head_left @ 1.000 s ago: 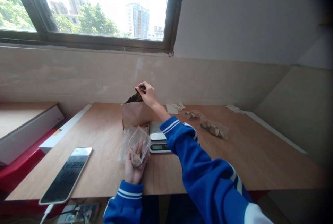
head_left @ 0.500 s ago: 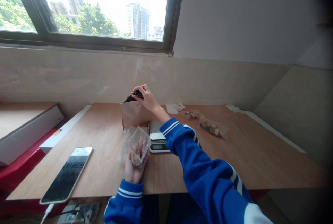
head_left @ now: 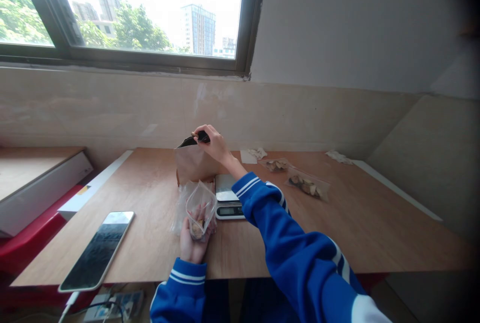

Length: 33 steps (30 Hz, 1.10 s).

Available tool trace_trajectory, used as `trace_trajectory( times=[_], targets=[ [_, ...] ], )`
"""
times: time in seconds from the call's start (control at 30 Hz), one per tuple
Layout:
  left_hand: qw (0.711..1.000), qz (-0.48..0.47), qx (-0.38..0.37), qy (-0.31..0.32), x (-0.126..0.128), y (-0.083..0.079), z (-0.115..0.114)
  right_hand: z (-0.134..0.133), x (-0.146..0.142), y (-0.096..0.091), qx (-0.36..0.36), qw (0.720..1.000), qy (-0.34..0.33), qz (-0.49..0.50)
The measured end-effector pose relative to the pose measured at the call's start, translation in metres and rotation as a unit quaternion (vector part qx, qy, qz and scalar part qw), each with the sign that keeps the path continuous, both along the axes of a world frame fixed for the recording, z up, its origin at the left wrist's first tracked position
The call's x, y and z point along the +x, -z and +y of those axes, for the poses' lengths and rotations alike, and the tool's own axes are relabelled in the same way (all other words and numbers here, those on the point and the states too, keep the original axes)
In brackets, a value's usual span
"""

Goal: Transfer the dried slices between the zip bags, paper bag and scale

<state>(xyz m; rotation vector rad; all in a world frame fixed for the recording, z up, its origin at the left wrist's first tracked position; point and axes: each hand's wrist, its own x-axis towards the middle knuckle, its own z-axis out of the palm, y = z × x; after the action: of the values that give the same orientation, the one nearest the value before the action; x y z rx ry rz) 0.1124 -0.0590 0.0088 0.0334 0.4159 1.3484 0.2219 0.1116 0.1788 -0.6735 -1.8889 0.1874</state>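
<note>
My left hand (head_left: 192,248) is palm up at the table's near edge, its fingers curled behind a clear zip bag (head_left: 201,198). The bag's mouth gapes, and a few tan dried slices (head_left: 197,228) lie at its bottom. At the top of an upright brown paper bag (head_left: 195,165), my right hand (head_left: 213,144) pinches a small tan slice (head_left: 194,134) between its fingertips. The paper bag is open, with a dark inside; its contents are hidden. A white digital scale (head_left: 226,193) stands beside the bags, partly covered by my right sleeve.
More clear plastic bags (head_left: 180,213) lie under my left hand. To the right are two filled clear bags of slices, one nearer (head_left: 308,186) and one farther (head_left: 276,165). A phone (head_left: 98,250) on a cable lies at left. Crumpled tissue (head_left: 258,153) lies near the wall.
My right hand has shifted slightly at the paper bag's rim, and a small slice now shows at its fingertips. My left hand and the zip bag have stayed put.
</note>
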Motion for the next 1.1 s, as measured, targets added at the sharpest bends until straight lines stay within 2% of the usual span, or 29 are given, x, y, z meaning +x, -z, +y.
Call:
trace_trajectory(
  times=[0.2, 0.33, 0.47, 0.8, 1.0, 1.1],
  targets=[
    [1.0, 0.003, -0.012, -0.008, 0.001, -0.004, -0.001, -0.002, 0.0, -0.005, -0.016, 0.997, -0.03, 0.07],
    [1.0, 0.007, -0.012, -0.015, 0.001, -0.005, -0.002, -0.004, 0.007, -0.009, -0.043, 0.998, -0.035, -0.007],
    [1.0, -0.002, -0.002, -0.01, 0.001, -0.002, -0.001, -0.003, 0.01, -0.01, -0.036, 0.996, -0.015, -0.086],
    [1.0, 0.024, 0.002, -0.018, 0.001, -0.001, 0.0, -0.011, 0.008, -0.015, -0.042, 0.99, 0.019, -0.133],
    [0.998, 0.025, 0.059, -0.009, 0.002, -0.011, -0.005, -0.015, 0.004, -0.012, -0.039, 0.989, 0.044, -0.133],
    [0.995, -0.002, 0.104, 0.009, 0.001, -0.016, -0.007, -0.019, 0.001, -0.011, 0.0, 0.987, 0.086, -0.138]
  ],
)
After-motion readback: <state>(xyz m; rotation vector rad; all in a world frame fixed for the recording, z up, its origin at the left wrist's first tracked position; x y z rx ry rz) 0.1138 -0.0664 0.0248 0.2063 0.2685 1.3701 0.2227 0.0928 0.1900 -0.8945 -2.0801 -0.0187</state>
